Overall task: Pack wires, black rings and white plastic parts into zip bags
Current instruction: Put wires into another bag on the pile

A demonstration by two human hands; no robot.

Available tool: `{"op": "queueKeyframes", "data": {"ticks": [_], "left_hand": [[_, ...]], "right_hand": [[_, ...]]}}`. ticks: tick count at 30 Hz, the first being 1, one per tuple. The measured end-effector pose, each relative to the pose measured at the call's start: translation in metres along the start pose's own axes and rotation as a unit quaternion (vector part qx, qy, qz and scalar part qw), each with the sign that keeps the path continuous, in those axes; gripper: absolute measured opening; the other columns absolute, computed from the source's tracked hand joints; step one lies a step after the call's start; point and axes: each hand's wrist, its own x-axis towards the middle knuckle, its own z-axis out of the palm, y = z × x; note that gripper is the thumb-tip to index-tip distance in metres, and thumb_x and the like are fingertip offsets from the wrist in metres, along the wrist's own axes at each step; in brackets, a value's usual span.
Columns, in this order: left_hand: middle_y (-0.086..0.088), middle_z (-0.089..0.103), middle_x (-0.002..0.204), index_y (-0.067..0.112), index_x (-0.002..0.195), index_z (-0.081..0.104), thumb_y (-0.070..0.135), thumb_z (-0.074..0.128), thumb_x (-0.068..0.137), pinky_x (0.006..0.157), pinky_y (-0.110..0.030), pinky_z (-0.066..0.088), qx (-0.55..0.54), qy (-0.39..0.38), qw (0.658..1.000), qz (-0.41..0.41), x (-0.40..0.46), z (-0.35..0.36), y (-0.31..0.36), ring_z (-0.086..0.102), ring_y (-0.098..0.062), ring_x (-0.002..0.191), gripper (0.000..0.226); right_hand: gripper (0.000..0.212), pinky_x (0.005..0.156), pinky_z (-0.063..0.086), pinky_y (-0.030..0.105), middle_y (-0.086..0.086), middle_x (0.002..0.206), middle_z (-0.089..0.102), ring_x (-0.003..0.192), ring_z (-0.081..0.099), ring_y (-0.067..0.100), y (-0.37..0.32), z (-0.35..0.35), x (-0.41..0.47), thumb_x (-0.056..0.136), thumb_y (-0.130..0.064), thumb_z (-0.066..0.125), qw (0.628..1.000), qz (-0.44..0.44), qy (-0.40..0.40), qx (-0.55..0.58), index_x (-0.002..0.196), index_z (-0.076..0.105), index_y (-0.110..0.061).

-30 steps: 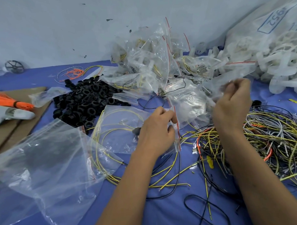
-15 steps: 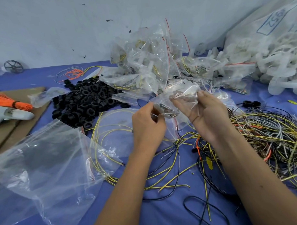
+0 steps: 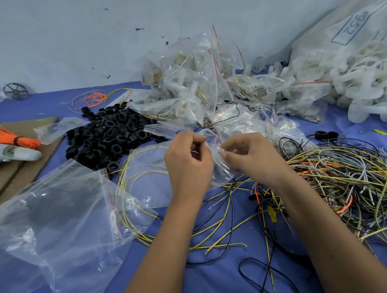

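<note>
Head view: left hand [image 3: 188, 163] and right hand [image 3: 250, 155], fingers curled, both pinch one small clear zip bag [image 3: 219, 165] held between them above the blue table [image 3: 214, 277]. Bag film thin, crinkled, glossy. Black rings [image 3: 113, 138], matte, heaped to the left. Tangled yellow, grey, black wires [image 3: 343, 180] lie right. White plastic parts [image 3: 357, 79], translucent, piled far right. Filled bags [image 3: 197, 84] heaped behind.

Black rings [image 3: 113, 136] — blue table [image 3: 214, 277]
</note>
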Motion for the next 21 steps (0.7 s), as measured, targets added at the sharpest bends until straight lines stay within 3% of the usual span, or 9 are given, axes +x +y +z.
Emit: {"op": "queueKeyframes", "data": {"ticks": [3, 6, 9, 11, 13, 15, 19, 20, 21], "left_hand": [[0.004, 0.063, 0.077, 0.012, 0.082, 0.064, -0.002, 0.068, 0.08, 0.059, -0.027, 0.048, -0.004, 0.003, 1.0, 0.01, 0.0, -0.001, 0.002, 0.059, -0.009, 0.068, 0.015], [0.006, 0.059, 0.075, 0.014, 0.081, 0.062, 0.002, 0.065, 0.078, 0.061, -0.018, 0.04, -0.011, 0.011, 1.0, 0.026, -0.001, -0.003, 0.007, 0.056, -0.008, 0.067, 0.012], [0.004, 0.058, 0.077, 0.011, 0.079, 0.061, 0.002, 0.065, 0.078, 0.061, -0.022, 0.041, -0.025, 0.001, 0.997, 0.068, -0.003, -0.004, 0.014, 0.054, -0.012, 0.068, 0.01], [0.001, 0.057, 0.079, 0.009, 0.077, 0.06, -0.001, 0.065, 0.076, 0.061, -0.027, 0.042, -0.032, -0.02, 0.994, 0.102, -0.007, -0.003, 0.021, 0.053, -0.016, 0.07, 0.011], [-0.002, 0.056, 0.08, 0.007, 0.077, 0.06, -0.004, 0.063, 0.073, 0.061, -0.03, 0.042, -0.04, -0.034, 0.99, 0.128, -0.01, -0.001, 0.028, 0.051, -0.018, 0.071, 0.012], [-0.004, 0.056, 0.08, 0.005, 0.077, 0.06, -0.006, 0.063, 0.072, 0.061, -0.031, 0.042, -0.052, -0.039, 0.987, 0.149, -0.012, -0.001, 0.036, 0.052, -0.02, 0.072, 0.012], [-0.005, 0.057, 0.081, 0.002, 0.076, 0.062, -0.007, 0.064, 0.069, 0.063, -0.032, 0.043, -0.06, -0.014, 0.98, 0.189, -0.012, -0.001, 0.046, 0.053, -0.021, 0.072, 0.011], [-0.006, 0.057, 0.081, 0.001, 0.076, 0.063, -0.007, 0.065, 0.068, 0.063, -0.031, 0.043, -0.058, -0.008, 0.98, 0.193, -0.012, -0.001, 0.046, 0.053, -0.021, 0.073, 0.012], [-0.006, 0.058, 0.081, 0.001, 0.076, 0.063, -0.008, 0.065, 0.068, 0.064, -0.031, 0.043, -0.056, -0.005, 0.98, 0.19, -0.012, 0.0, 0.045, 0.054, -0.022, 0.073, 0.013]], "right_hand": [[0.008, 0.065, 0.052, 0.039, 0.024, 0.075, 0.068, 0.065, 0.057, 0.023, -0.006, 0.001, -0.002, 0.094, 0.001, 0.064, 0.994, -0.01, -0.063, 0.084, 0.087, 0.068, -0.001], [0.01, 0.065, 0.052, 0.033, 0.013, 0.078, 0.063, 0.068, 0.053, 0.024, -0.009, 0.003, -0.005, 0.102, -0.007, 0.056, 0.965, 0.041, -0.091, 0.241, 0.093, 0.061, -0.005], [0.016, 0.068, 0.044, 0.042, 0.034, 0.105, 0.063, 0.076, 0.046, 0.034, -0.011, 0.014, -0.008, 0.101, -0.008, 0.053, 0.943, 0.092, -0.131, 0.29, 0.11, 0.058, 0.005], [0.016, 0.065, 0.053, 0.037, 0.018, 0.096, 0.071, 0.071, 0.06, 0.026, -0.011, 0.02, -0.011, 0.101, -0.004, 0.05, 0.936, 0.1, -0.171, 0.291, 0.105, 0.066, -0.005], [0.042, 0.059, 0.052, 0.029, 0.001, 0.079, 0.07, 0.068, 0.062, 0.017, -0.009, 0.022, -0.012, 0.103, 0.005, 0.039, 0.929, 0.096, -0.182, 0.307, 0.09, 0.072, -0.018], [0.055, 0.062, 0.056, 0.025, -0.002, 0.077, 0.072, 0.073, 0.068, 0.013, -0.007, 0.021, -0.013, 0.098, 0.01, 0.038, 0.909, 0.085, -0.197, 0.358, 0.08, 0.078, -0.022], [0.032, 0.064, 0.058, 0.02, -0.001, 0.077, 0.074, 0.075, 0.073, 0.009, -0.008, 0.022, -0.016, 0.083, 0.006, 0.054, 0.849, 0.067, -0.203, 0.484, 0.09, 0.076, -0.015], [0.028, 0.064, 0.058, 0.02, -0.002, 0.078, 0.073, 0.076, 0.073, 0.008, -0.006, 0.024, -0.015, 0.083, 0.004, 0.053, 0.851, 0.068, -0.198, 0.482, 0.096, 0.07, -0.014], [0.024, 0.064, 0.057, 0.019, -0.004, 0.078, 0.072, 0.077, 0.072, 0.006, -0.005, 0.026, -0.015, 0.084, 0.0, 0.05, 0.877, 0.047, -0.188, 0.44, 0.098, 0.064, -0.014]]}}
